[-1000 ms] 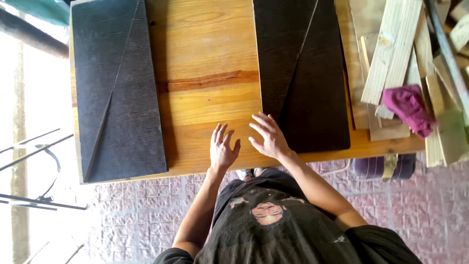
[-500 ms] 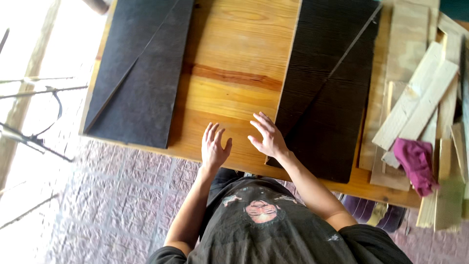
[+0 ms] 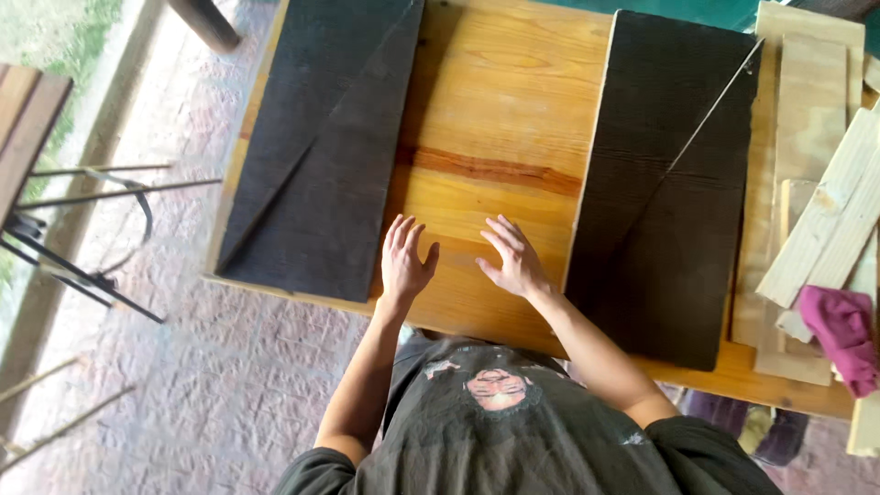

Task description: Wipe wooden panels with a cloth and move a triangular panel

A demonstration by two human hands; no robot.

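My left hand (image 3: 404,260) rests flat, fingers spread, on the bare wooden tabletop (image 3: 495,110) near its front edge, just right of a dark charred board (image 3: 316,147). My right hand (image 3: 513,259) lies open on the same wood, fingers apart, close to the left edge of a second dark board (image 3: 669,183). Each dark board shows a thin diagonal cut line. Neither hand holds anything.
Pale wooden offcuts (image 3: 816,202) are stacked at the table's right end with a pink cloth (image 3: 841,332) on them. A metal-legged seat (image 3: 37,183) stands on the paved floor (image 3: 183,385) to the left. A round post (image 3: 206,23) rises at the top left.
The view has swung, so the table now sits tilted and further right. My right hand has slid left off the right dark board onto the bare wood; both hands stay open.
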